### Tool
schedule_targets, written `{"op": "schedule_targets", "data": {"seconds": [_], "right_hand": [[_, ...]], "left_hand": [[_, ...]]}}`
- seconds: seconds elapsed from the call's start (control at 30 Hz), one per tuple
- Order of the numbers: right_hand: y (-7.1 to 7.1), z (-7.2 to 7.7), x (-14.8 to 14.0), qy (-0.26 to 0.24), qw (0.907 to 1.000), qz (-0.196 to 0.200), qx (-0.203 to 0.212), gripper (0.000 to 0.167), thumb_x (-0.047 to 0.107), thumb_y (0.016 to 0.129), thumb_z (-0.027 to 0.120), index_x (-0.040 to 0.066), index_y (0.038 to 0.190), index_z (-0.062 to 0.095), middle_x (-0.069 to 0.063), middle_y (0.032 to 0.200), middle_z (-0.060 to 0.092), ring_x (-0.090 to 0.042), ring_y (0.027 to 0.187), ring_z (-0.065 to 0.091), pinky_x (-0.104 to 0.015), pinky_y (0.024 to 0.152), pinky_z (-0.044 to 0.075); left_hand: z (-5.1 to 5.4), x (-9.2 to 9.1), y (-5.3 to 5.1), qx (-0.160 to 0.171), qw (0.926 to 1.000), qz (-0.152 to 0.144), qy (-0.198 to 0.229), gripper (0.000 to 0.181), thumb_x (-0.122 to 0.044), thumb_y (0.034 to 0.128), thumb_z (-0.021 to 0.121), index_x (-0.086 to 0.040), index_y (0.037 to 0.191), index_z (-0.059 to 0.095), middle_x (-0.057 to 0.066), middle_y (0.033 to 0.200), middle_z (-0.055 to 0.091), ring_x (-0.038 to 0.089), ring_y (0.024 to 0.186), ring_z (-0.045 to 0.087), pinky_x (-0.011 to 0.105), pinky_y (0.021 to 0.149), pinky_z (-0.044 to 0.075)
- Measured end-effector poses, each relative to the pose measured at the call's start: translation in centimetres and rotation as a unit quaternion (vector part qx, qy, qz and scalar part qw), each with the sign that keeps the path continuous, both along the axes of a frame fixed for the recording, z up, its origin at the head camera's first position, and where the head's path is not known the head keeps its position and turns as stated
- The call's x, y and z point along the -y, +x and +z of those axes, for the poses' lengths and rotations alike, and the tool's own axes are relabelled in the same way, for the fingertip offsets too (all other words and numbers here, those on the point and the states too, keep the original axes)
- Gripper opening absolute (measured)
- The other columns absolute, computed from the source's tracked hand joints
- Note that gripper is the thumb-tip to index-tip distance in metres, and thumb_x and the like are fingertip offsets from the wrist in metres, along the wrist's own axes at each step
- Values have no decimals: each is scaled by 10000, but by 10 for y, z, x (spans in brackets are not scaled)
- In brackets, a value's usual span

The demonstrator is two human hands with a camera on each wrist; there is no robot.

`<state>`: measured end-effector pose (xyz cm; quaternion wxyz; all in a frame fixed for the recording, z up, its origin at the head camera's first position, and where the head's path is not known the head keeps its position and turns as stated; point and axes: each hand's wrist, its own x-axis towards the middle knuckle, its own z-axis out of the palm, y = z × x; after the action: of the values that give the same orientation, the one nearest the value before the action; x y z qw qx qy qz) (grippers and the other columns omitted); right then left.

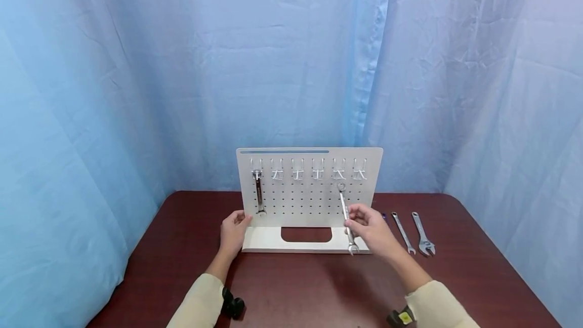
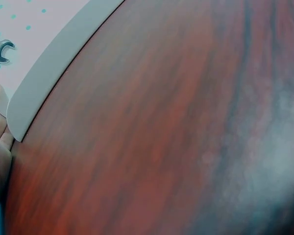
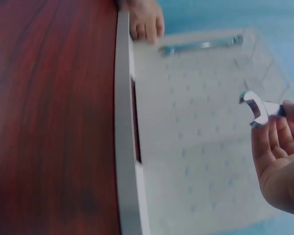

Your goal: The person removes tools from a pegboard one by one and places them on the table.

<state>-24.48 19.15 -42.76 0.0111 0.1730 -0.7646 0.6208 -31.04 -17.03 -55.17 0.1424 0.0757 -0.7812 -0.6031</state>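
Observation:
A white pegboard stand (image 1: 309, 239) stands upright on the table, with a row of white hooks near its top. One combination wrench (image 1: 259, 194) hangs from the leftmost hook. At the board's lower left edge, my left hand (image 1: 234, 231) grips the side, its thumb toward the front face. My right hand (image 1: 372, 229) pinches another combination wrench (image 1: 341, 197) by its shaft, in front of the board's right part. That wrench points ring end up, below the hooks; its open end (image 3: 256, 108) shows in the right wrist view.
To the right of the stand lie a smaller combination wrench (image 1: 403, 233) and an adjustable wrench (image 1: 424, 234). Part of a blue item (image 1: 384, 216) shows behind my right hand. Blue curtains (image 1: 291, 65) surround the dark red wooden table (image 1: 291, 287).

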Motion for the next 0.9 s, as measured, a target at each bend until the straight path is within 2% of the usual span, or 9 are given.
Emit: {"op": "schedule_targets", "data": {"seconds": [0.17,0.33,0.47,0.6,0.73,0.9], "right_hand": [[2,-6,-36,258,9996,-101,42,210,-90,948,595,-159,1127,511,-217,934,594,-162,753,661,-305,652,575],[-2,-20,-76,477,9982,-348,73,259,-90,947,590,-168,1181,512,-183,918,601,-184,730,656,-340,596,563],[-6,-34,-112,990,9922,-698,293,346,-74,958,583,-161,1283,500,-206,945,617,-180,720,646,-333,592,553],[-12,-44,-146,1656,9773,-1159,638,389,-24,985,566,-169,1336,480,-268,1021,649,-224,771,666,-335,609,549],[-22,-55,-177,2141,9596,-1605,874,379,8,999,531,-215,1302,483,-281,1029,670,-226,788,673,-334,625,548],[-34,-70,-212,2746,9308,-2147,1099,376,99,992,554,-200,1219,578,-276,1015,663,-265,810,639,-348,617,520]], "left_hand": [[1,5,-2,-33,10000,16,10,297,-241,971,707,-40,1189,689,137,1145,675,265,1105,631,418,888,536],[2,4,1,-25,10000,38,19,294,-242,972,706,-35,1180,691,142,1139,673,275,1099,634,419,880,535],[3,0,2,44,10000,45,14,284,-238,969,710,-38,1170,695,143,1137,677,285,1099,634,437,877,540],[3,-2,3,4,10000,49,-4,266,-226,969,709,-38,1157,697,138,1128,680,277,1086,638,431,873,543],[3,-1,2,-67,9999,101,22,246,-215,968,710,-39,1140,700,130,1106,683,265,1054,642,421,863,544],[3,0,4,-54,9999,118,-29,252,-227,970,709,-41,1140,702,121,1084,689,260,1044,648,407,845,546]]}}
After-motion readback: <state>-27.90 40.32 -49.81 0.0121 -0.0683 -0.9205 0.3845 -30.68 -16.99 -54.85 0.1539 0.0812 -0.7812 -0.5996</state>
